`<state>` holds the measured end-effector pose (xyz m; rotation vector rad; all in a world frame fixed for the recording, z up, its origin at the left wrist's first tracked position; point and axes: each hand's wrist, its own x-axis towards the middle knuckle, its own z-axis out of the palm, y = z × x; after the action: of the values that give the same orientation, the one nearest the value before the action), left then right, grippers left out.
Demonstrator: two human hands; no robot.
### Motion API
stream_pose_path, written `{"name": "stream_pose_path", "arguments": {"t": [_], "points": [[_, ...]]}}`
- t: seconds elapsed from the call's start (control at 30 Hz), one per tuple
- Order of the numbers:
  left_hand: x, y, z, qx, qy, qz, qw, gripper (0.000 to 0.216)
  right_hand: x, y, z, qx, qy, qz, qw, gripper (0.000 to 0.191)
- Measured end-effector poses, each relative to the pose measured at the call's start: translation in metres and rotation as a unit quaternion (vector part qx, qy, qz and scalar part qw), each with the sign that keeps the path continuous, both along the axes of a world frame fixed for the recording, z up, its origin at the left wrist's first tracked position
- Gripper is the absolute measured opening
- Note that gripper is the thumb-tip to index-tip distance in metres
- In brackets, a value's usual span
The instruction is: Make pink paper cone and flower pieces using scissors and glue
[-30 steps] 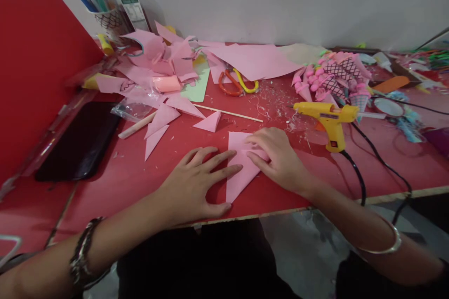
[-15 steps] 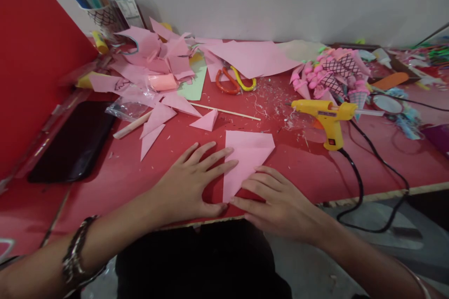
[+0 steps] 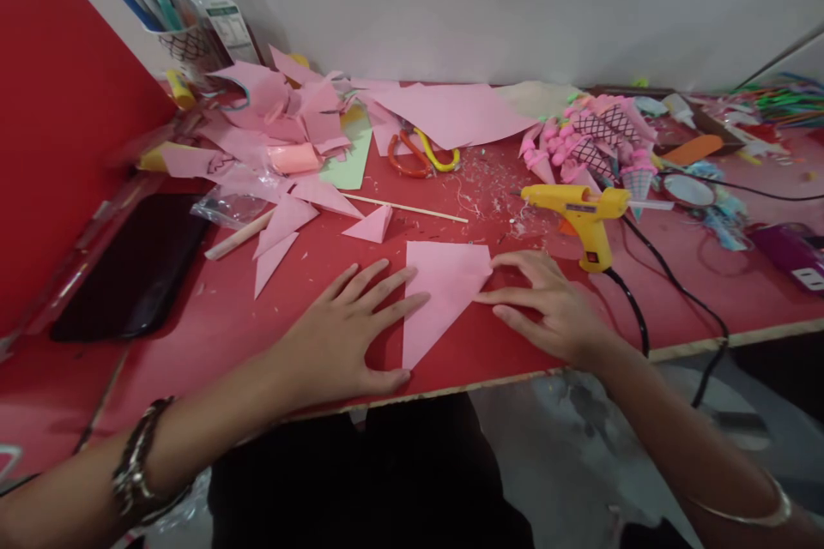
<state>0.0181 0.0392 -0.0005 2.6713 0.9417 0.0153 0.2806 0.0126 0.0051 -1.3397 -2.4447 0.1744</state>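
A piece of pink paper, folded to a point at its near end, lies flat on the red table close to the front edge. My left hand is spread open, with two fingertips resting on the paper's left edge and the thumb beside its lower tip. On the other side, my right hand has its fingers stretched apart, fingertips touching the paper's right corner and slanted edge. Just beyond the sheet sits a small folded pink paper triangle.
A yellow glue gun lies at right, its black cord trailing over the front edge. Behind are scissors, a thin stick, pink scraps and small decorated cones. A black phone lies left.
My right hand has moved up and away from the paper's lower tip to its right corner. My left hand stays spread at the left edge. The view has shifted slightly.
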Motion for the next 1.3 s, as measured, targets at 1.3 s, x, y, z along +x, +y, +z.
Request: {"name": "stream_pose_path", "arguments": {"t": [1.3], "points": [[0.005,-0.008,0.027,0.418,-0.067,-0.031,0.905,0.028,-0.058,-0.012,0.04,-0.124,0.159,0.101,0.974,0.057]]}}
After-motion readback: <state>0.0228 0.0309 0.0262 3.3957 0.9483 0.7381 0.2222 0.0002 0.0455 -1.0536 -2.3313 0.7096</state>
